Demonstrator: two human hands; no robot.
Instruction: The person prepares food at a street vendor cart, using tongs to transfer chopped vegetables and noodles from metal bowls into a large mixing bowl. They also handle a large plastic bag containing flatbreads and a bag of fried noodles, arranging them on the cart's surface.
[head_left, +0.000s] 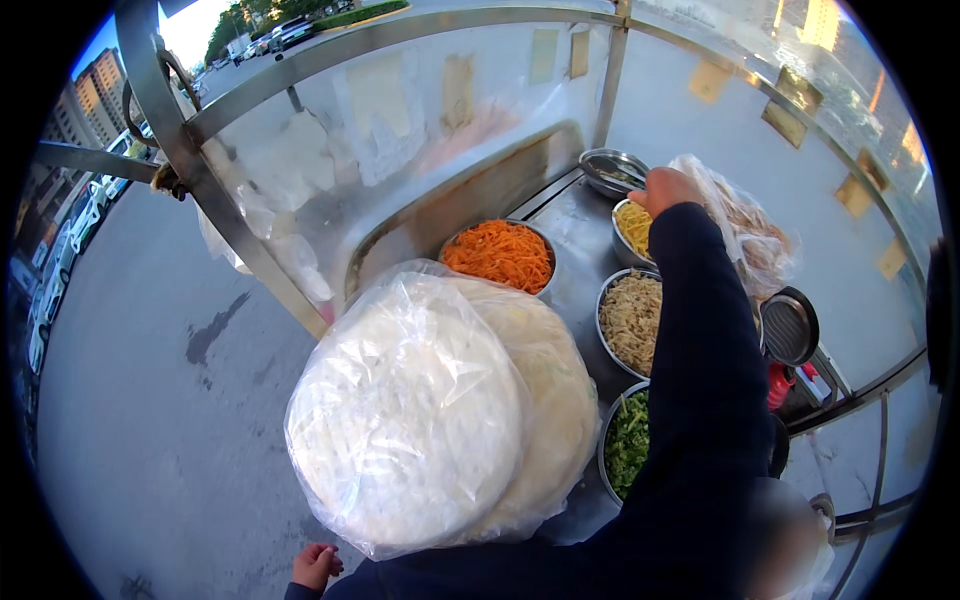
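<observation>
My right hand (670, 190) is closed around what looks like the handle of a metal utensil (628, 172). Its other end reaches over a round steel bowl (609, 166) at the back of the cart, whose contents are hard to make out. Just below this hand is a bowl of yellow shreds (634, 225), partly covered by my sleeve. Low at the left, beside the cart, my left hand (315, 566) hangs with loosely curled fingers and nothing visible in it. Stacked large round flatbreads (409, 412) in clear plastic bags lie in front of me.
Bowls of shredded carrot (499, 255), pale brown shreds (631, 319) and chopped greens (628, 442) stand on the steel counter (577, 225). Right of my arm are a bagged brown food (750, 225) and a dark ridged pan (790, 326). A metal frame post (247, 232) rises at the left.
</observation>
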